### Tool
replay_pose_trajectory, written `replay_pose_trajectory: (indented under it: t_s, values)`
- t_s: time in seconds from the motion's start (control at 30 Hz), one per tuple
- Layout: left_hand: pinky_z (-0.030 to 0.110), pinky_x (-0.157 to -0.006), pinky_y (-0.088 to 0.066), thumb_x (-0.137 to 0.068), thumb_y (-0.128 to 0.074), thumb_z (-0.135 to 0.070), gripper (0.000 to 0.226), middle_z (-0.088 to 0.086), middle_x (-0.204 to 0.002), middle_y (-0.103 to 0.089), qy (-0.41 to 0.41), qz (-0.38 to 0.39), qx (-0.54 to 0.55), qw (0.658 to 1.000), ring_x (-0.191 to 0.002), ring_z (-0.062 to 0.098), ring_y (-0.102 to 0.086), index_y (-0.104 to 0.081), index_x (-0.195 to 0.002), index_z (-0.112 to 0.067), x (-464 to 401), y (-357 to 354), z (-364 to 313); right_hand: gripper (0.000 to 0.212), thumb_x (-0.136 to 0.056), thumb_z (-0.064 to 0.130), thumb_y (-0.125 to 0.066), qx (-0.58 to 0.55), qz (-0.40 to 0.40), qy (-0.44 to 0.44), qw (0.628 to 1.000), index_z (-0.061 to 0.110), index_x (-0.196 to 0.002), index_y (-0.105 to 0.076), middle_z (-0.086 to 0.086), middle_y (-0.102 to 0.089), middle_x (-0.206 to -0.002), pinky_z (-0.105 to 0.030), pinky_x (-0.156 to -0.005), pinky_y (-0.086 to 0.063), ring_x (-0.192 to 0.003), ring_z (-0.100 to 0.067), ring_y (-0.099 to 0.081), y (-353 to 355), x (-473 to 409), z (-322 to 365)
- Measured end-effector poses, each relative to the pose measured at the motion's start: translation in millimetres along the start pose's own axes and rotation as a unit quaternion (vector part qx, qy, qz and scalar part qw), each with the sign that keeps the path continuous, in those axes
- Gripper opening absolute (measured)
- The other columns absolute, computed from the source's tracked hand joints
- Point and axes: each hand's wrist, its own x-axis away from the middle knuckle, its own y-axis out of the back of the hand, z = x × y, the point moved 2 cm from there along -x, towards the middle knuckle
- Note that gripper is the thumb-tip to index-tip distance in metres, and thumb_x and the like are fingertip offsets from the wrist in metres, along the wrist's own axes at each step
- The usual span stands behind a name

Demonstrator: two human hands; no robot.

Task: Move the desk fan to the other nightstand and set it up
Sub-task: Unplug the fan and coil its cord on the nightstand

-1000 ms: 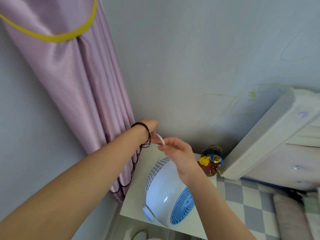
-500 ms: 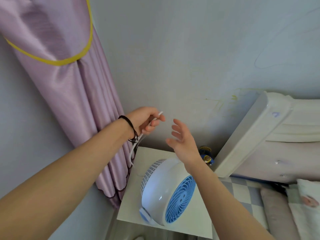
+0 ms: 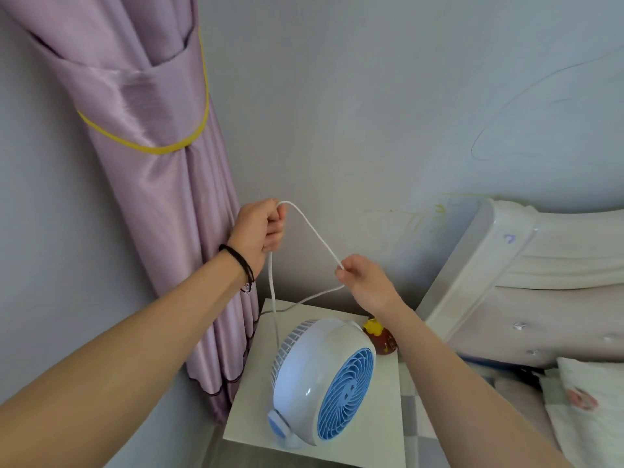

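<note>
A lilac curtain [image 3: 158, 184] hangs at far left, a padded headboard [image 3: 526, 265] at right. Between them the white nightstand [image 3: 314, 444] carries the blue-and-white fan [image 3: 324, 380], upright near its front edge, with a small red ornament [image 3: 380, 339] just behind it. Above, the left hand [image 3: 258, 228] is clenched around the white cord [image 3: 312, 231]; the right hand [image 3: 366, 282] pinches the same cord lower down. I reckon a sharp tug could drag the light fan over. No containers are visible.
</note>
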Motion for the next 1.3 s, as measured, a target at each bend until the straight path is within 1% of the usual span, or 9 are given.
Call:
replay_pose_trajectory:
  t_s: [0.07,0.17,0.3,0.5,0.63,0.73,0.87,1.0,1.3]
  values:
    - [0.014,-0.031,-0.011,-0.066,-0.030,-0.008,0.014,-0.013,-0.032,-0.025,-0.010,-0.008,0.018,1.000,-0.026,0.003,-0.017,-0.037,-0.056,-0.015,1,-1,2,0.015,-0.094,0.019,-0.041,0.030,0.015,-0.002,0.999,0.008,-0.090,-0.052,-0.004,-0.051,-0.086,-0.027,-0.068,-0.034,-0.081,-0.017,-0.046,1,4,-8]
    - [0.014,-0.031,-0.015,-0.076,-0.025,-0.001,0.026,-0.011,-0.033,-0.030,-0.008,-0.014,0.018,1.000,-0.027,0.004,-0.021,-0.038,-0.057,-0.015,0,-3,6,0.018,-0.096,0.019,-0.036,-0.117,-0.085,-0.048,0.988,0.011,-0.088,-0.050,0.001,-0.058,-0.075,-0.028,-0.073,-0.040,-0.075,-0.014,-0.050,9,10,-4]
    - [0.015,-0.032,-0.021,-0.081,-0.028,0.000,0.028,-0.007,-0.032,-0.038,0.002,-0.007,0.003,1.000,-0.027,0.007,-0.028,-0.042,-0.062,-0.014,-3,-8,11,0.019,-0.097,0.014,-0.036,-0.379,-0.155,-0.065,0.910,0.013,-0.080,-0.046,-0.006,-0.050,-0.062,-0.034,-0.072,-0.054,-0.064,-0.020,-0.056,35,14,32]
    - [0.014,-0.035,-0.035,-0.095,-0.035,-0.024,0.026,0.000,-0.033,-0.054,0.075,0.009,-0.105,0.992,-0.029,0.013,-0.051,-0.044,-0.074,-0.012,3,-18,29,0.021,-0.098,0.016,-0.036,-0.522,-0.136,-0.016,0.842,0.011,-0.081,-0.047,-0.007,-0.044,-0.060,-0.043,-0.073,-0.057,-0.055,-0.021,-0.060,56,19,83]
    - [0.024,-0.042,-0.050,-0.096,-0.027,-0.043,0.040,0.015,-0.051,-0.064,0.184,-0.007,-0.112,0.977,-0.051,0.026,-0.061,-0.036,-0.075,-0.010,4,-26,40,0.022,-0.099,0.018,-0.036,-0.492,-0.138,-0.002,0.860,0.012,-0.082,-0.048,-0.005,-0.040,-0.057,-0.044,-0.076,-0.056,-0.042,-0.013,-0.056,57,28,93]
    - [0.026,-0.043,-0.048,-0.093,-0.033,-0.047,0.040,0.017,-0.069,-0.052,0.221,-0.044,-0.014,0.974,-0.059,0.022,-0.050,-0.035,-0.077,-0.011,0,-24,42,0.022,-0.098,0.017,-0.038,-0.431,-0.143,-0.005,0.891,0.012,-0.080,-0.050,-0.001,-0.034,-0.052,-0.032,-0.056,-0.057,-0.037,-0.010,-0.040,58,38,91]
    - [0.044,-0.071,-0.050,-0.094,-0.040,-0.037,0.031,0.016,-0.075,-0.050,0.230,-0.074,0.142,0.960,-0.062,0.026,-0.056,-0.035,-0.074,-0.014,-2,-19,32,0.022,-0.096,0.016,-0.039,-0.348,-0.134,-0.031,0.927,0.013,-0.078,-0.050,0.010,-0.028,-0.038,-0.018,-0.036,-0.030,-0.034,-0.008,-0.023,58,45,73]
    - [0.020,-0.038,-0.049,-0.094,-0.038,-0.018,0.026,0.005,-0.043,-0.047,0.214,-0.025,0.178,0.960,-0.027,0.013,-0.046,-0.040,-0.070,-0.010,-2,-19,24,0.020,-0.097,0.015,-0.038,-0.323,-0.130,-0.083,0.934,0.011,-0.082,-0.051,0.005,-0.029,-0.044,-0.019,-0.035,-0.027,-0.035,-0.008,-0.022,55,48,49]
    - [0.009,-0.030,-0.013,-0.094,-0.017,-0.049,0.054,-0.010,-0.033,-0.028,0.140,0.198,-0.022,0.970,-0.023,0.000,-0.017,-0.057,-0.087,-0.014,11,-23,11,0.024,-0.094,0.001,-0.034,-0.315,-0.064,-0.155,0.934,0.011,-0.099,-0.055,-0.008,-0.051,-0.072,-0.033,-0.064,-0.056,-0.058,-0.022,-0.055,26,44,19]
